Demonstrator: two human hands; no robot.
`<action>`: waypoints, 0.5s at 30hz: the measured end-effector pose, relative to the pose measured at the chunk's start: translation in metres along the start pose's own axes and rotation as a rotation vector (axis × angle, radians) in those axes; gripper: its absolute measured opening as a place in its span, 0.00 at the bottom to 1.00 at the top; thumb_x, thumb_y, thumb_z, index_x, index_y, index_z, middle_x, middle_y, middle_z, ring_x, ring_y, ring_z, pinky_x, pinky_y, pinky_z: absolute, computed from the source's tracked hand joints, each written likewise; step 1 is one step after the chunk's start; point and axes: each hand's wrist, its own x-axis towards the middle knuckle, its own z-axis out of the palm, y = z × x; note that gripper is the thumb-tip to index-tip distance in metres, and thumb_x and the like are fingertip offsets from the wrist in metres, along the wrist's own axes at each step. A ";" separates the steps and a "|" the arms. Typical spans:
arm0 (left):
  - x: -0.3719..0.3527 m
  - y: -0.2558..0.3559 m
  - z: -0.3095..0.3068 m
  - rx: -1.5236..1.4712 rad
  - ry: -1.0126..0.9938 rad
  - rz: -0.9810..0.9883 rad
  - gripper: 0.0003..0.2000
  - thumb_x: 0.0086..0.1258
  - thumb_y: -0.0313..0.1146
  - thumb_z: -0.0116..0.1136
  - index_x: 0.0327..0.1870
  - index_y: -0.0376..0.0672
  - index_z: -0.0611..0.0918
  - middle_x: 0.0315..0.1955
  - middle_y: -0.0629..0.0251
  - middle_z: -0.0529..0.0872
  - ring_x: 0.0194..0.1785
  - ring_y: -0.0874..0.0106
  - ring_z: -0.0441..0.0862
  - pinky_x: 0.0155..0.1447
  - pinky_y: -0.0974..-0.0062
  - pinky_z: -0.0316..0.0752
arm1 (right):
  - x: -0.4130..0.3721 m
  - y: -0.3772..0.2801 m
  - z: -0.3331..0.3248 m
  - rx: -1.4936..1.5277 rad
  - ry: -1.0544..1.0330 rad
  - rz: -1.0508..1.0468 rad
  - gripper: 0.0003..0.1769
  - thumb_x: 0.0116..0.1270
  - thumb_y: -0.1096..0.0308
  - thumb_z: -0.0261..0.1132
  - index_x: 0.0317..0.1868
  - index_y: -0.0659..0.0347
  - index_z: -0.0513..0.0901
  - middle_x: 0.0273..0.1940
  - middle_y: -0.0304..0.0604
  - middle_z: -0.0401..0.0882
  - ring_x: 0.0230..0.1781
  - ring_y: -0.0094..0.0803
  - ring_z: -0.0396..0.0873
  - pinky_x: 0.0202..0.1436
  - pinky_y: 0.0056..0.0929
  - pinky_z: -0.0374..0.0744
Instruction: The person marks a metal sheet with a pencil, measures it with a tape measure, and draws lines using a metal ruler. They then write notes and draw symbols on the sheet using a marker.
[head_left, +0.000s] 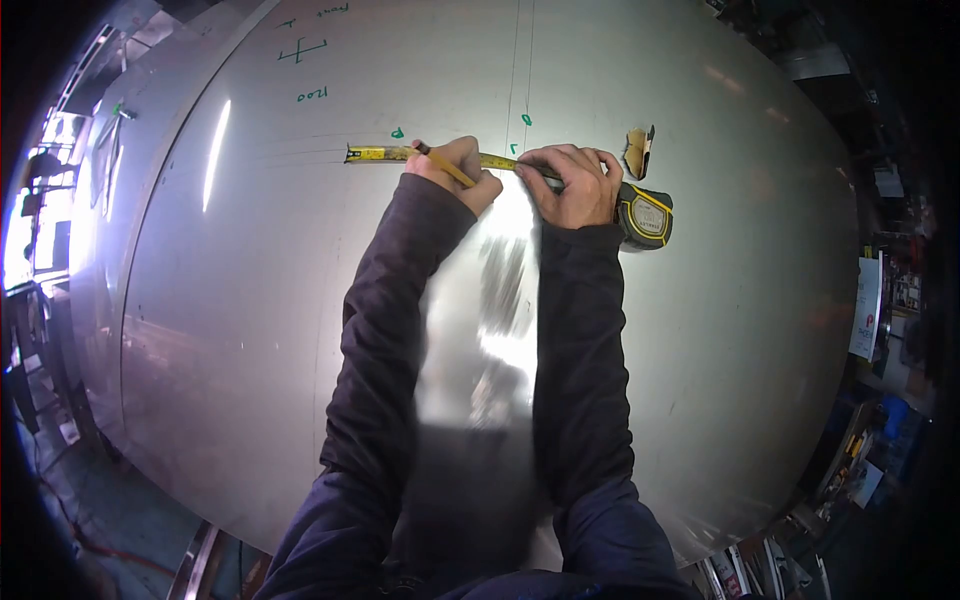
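My left hand (462, 165) is closed around a yellow pencil (446, 165), whose dark end points up and to the left. It rests at the yellow tape measure blade (380, 154), which lies roughly crosswise on a large grey metal sheet (730, 330). My right hand (575, 185) presses the blade with thumb and fingers, just left of the black and yellow tape measure case (646, 216). Part of the blade is hidden beneath both hands. Thin pencil lines and small green marks (526, 119) show on the sheet near the blade.
A small torn brown piece (637, 153) lies above the tape case. Green handwriting and a sketch (302, 50) are at the upper left. Shelves and tools crowd beyond the sheet's right edge; a white sign (867, 305) stands there. An orange cable (120, 558) runs along the floor at lower left.
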 end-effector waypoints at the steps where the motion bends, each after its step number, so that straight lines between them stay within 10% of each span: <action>1: -0.002 -0.003 0.001 -0.165 0.041 -0.033 0.13 0.60 0.33 0.70 0.26 0.39 0.74 0.20 0.67 0.81 0.25 0.80 0.76 0.33 0.79 0.72 | 0.001 0.000 0.000 -0.003 -0.004 0.000 0.06 0.58 0.61 0.73 0.34 0.50 0.88 0.35 0.30 0.86 0.42 0.29 0.81 0.63 0.38 0.63; 7: -0.001 0.006 0.002 -0.391 0.406 -0.001 0.08 0.62 0.29 0.70 0.30 0.39 0.80 0.25 0.67 0.83 0.28 0.77 0.77 0.36 0.79 0.73 | 0.000 0.001 0.000 0.019 0.011 0.004 0.05 0.57 0.62 0.73 0.33 0.49 0.88 0.35 0.29 0.86 0.42 0.29 0.80 0.63 0.39 0.62; 9: 0.009 -0.007 -0.003 0.111 0.545 0.444 0.08 0.59 0.31 0.71 0.38 0.42 0.86 0.32 0.67 0.85 0.36 0.70 0.79 0.44 0.74 0.74 | 0.000 0.001 0.001 0.017 0.012 0.005 0.05 0.57 0.62 0.73 0.33 0.49 0.88 0.35 0.29 0.86 0.42 0.29 0.80 0.63 0.39 0.62; 15: -0.003 -0.014 -0.002 0.289 0.311 0.229 0.09 0.60 0.38 0.70 0.41 0.50 0.89 0.40 0.68 0.83 0.51 0.65 0.75 0.62 0.63 0.65 | 0.001 -0.001 0.000 0.006 0.000 0.007 0.05 0.57 0.62 0.73 0.33 0.49 0.87 0.35 0.29 0.85 0.42 0.28 0.80 0.63 0.39 0.62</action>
